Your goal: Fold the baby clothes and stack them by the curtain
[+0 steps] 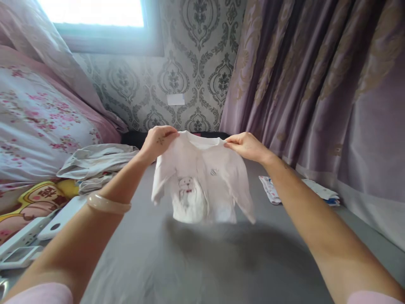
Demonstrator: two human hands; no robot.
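A small white long-sleeved baby shirt point(218, 185) hangs in the air above the grey bed sheet point(136, 261), its hem apart from the sheet and a shadow below it. A bear print shows on its front. My left hand point(160, 141) pinches the shoulder on the left of the neckline. On the other side, my right hand point(245, 145) pinches the opposite shoulder. The sleeves dangle on both sides, and the lower edge is slightly blurred.
Crumpled pale clothes point(98, 160) lie at the left, by a yellow cartoon cushion point(44, 194) and a white power strip point(23, 236). Folded clothes point(321, 190) sit at the right near the purple curtain point(294, 84). Patterned wallpaper point(199, 63) is behind.
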